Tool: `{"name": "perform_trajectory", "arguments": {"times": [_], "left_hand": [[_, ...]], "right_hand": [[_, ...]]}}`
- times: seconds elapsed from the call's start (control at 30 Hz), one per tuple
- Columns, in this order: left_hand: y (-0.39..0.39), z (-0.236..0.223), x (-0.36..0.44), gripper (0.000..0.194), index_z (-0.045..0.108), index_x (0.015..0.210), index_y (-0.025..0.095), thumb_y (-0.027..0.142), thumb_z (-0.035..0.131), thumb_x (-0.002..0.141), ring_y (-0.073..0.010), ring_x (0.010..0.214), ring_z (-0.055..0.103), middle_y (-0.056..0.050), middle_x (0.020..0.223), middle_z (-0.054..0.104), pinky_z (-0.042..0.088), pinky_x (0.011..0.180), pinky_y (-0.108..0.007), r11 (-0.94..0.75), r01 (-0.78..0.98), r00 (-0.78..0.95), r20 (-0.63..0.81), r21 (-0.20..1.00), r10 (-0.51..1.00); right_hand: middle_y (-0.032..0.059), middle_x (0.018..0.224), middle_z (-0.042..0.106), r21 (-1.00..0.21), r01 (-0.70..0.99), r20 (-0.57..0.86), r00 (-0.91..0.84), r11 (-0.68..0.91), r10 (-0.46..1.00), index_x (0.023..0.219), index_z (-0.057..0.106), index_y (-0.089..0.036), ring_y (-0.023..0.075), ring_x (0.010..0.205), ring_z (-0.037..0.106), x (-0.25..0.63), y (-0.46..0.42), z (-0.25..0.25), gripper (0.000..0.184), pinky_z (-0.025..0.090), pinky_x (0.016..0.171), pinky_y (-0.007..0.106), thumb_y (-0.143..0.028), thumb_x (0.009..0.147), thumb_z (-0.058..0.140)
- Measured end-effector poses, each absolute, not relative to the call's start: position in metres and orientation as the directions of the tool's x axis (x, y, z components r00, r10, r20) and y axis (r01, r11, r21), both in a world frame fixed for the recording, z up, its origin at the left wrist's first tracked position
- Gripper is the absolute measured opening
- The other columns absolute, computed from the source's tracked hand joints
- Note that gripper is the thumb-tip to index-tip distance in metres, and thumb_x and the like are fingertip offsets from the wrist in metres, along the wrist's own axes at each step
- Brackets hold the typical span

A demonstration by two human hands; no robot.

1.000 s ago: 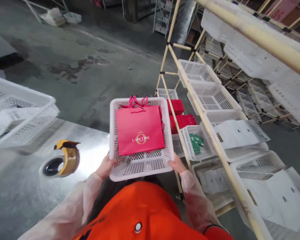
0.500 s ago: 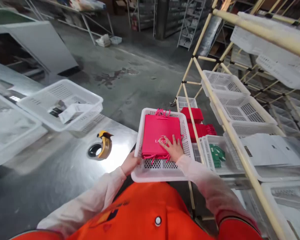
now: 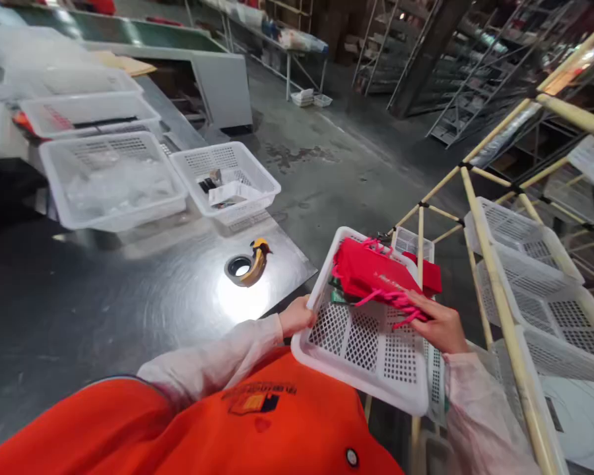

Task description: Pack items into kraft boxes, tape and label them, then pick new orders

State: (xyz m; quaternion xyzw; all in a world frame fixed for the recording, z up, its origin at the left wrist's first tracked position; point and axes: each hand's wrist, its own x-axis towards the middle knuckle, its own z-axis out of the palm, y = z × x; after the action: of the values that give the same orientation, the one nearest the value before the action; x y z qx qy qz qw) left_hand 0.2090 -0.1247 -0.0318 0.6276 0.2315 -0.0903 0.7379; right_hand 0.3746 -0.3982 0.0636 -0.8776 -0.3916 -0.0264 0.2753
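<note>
A white perforated plastic basket (image 3: 361,377) is in front of my body, tilted down toward the right. My left hand (image 3: 297,315) is closed around its left rim. Bright pink-red paper gift bags (image 3: 373,269) with cord handles stand tilted at the basket's right side. The fingers of my right hand (image 3: 441,323) are closed on their lower right edge, by the pink cords. Some small green items (image 3: 337,294) show beneath the bags, partly covered. Much of the basket's latticed bottom is visible.
On the metal table (image 3: 168,297) to the left lies a tape dispenser (image 3: 250,265). A basket with small boxes (image 3: 274,187) and a basket of clear plastic (image 3: 123,223) stand behind it. A pole rack (image 3: 499,277) with white baskets borders the right. Concrete floor (image 3: 327,191) lies ahead.
My right hand has gone from lying on top of the bags to gripping their edge, and the bags are now tilted to the right. The basket has turned and shifted rightward. My view has swung left.
</note>
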Motion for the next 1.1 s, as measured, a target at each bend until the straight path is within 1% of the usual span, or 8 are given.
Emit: {"name": "perform_trajectory", "arguments": {"times": [0.1,0.2,0.4,0.57,0.67,0.8,0.97,1.1], "left_hand": [[-0.118,-0.028,0.213,0.026,0.052,0.065,0.016,0.001,0.051,0.043,-0.0110,0.054,0.041,0.006,0.052,0.046,0.030,0.048,-0.024,0.158,0.452,0.866,-0.475,0.878,0.155],[-0.114,-0.025,0.216,0.026,0.050,0.064,0.016,0.000,0.050,0.044,-0.0103,0.052,0.041,0.007,0.052,0.045,0.029,0.048,-0.023,0.135,0.466,0.865,-0.483,0.874,0.139],[-0.115,-0.028,0.221,0.030,0.050,0.068,0.015,0.002,0.046,0.042,-0.0116,0.052,0.042,0.006,0.054,0.045,0.030,0.045,-0.023,0.143,0.456,0.876,-0.471,0.879,0.103],[-0.116,-0.028,0.221,0.034,0.053,0.072,0.015,0.005,0.045,0.041,-0.0126,0.054,0.045,0.005,0.056,0.048,0.032,0.047,-0.023,0.198,0.419,0.892,-0.442,0.886,0.091],[-0.117,-0.023,0.217,0.032,0.053,0.071,0.015,0.008,0.044,0.041,-0.0135,0.055,0.047,0.004,0.057,0.048,0.035,0.048,-0.024,0.244,0.408,0.894,-0.439,0.880,0.088],[-0.117,-0.022,0.214,0.031,0.053,0.069,0.015,0.009,0.044,0.040,-0.0137,0.054,0.047,0.004,0.056,0.049,0.037,0.048,-0.024,0.281,0.425,0.880,-0.466,0.860,0.095],[-0.112,-0.036,0.216,0.028,0.052,0.069,0.016,0.012,0.045,0.042,-0.0132,0.051,0.045,0.004,0.053,0.048,0.037,0.047,-0.025,0.292,0.458,0.850,-0.510,0.839,0.131],[-0.109,-0.045,0.215,0.032,0.054,0.072,0.015,0.016,0.046,0.040,-0.0176,0.056,0.053,0.000,0.059,0.056,0.043,0.050,-0.028,0.288,0.486,0.831,-0.538,0.825,0.140]], "right_hand": [[0.0071,0.088,0.074,-0.350,0.680,0.387,0.731,-0.645,0.561,0.104,0.072,-0.017,0.0229,0.071,0.069,0.382,-0.400,0.092,0.040,0.056,0.065,0.034,-0.041,0.073,0.068],[0.0060,0.076,0.073,-0.282,0.683,0.403,0.722,-0.674,0.563,0.104,0.072,-0.016,0.0209,0.061,0.065,0.389,-0.397,0.113,0.044,0.052,0.055,0.031,-0.049,0.075,0.065],[0.0066,0.085,0.074,-0.182,0.749,0.392,0.650,-0.637,0.652,0.104,0.071,-0.015,0.0191,0.067,0.066,0.384,-0.384,0.128,0.039,0.053,0.061,0.029,-0.043,0.079,0.060],[0.0083,0.120,0.065,0.107,0.713,0.347,0.627,-0.693,0.698,0.128,0.056,-0.018,0.0248,0.094,0.067,0.348,-0.369,0.088,0.057,0.055,0.068,0.031,-0.032,0.073,0.064],[0.0061,0.123,0.064,0.236,0.743,0.267,0.570,-0.626,0.777,0.127,0.057,-0.019,0.0254,0.103,0.065,0.334,-0.366,0.054,0.057,0.056,0.076,0.031,-0.016,0.071,0.061],[0.0027,0.112,0.069,0.195,0.772,0.287,0.545,-0.605,0.788,0.115,0.066,-0.021,0.0223,0.098,0.067,0.339,-0.375,0.060,0.047,0.055,0.078,0.029,-0.010,0.071,0.054],[0.0026,0.080,0.074,-0.002,0.725,0.480,0.604,-0.688,0.635,0.107,0.070,-0.018,0.0133,0.055,0.063,0.341,-0.393,0.145,0.035,0.047,0.054,0.021,-0.024,0.074,0.062],[0.0036,0.069,0.069,0.049,0.729,0.680,0.476,-0.682,0.558,0.093,0.073,-0.013,0.0102,0.053,0.055,0.329,-0.401,0.207,0.027,0.042,0.054,0.020,-0.028,0.071,0.067]]}}
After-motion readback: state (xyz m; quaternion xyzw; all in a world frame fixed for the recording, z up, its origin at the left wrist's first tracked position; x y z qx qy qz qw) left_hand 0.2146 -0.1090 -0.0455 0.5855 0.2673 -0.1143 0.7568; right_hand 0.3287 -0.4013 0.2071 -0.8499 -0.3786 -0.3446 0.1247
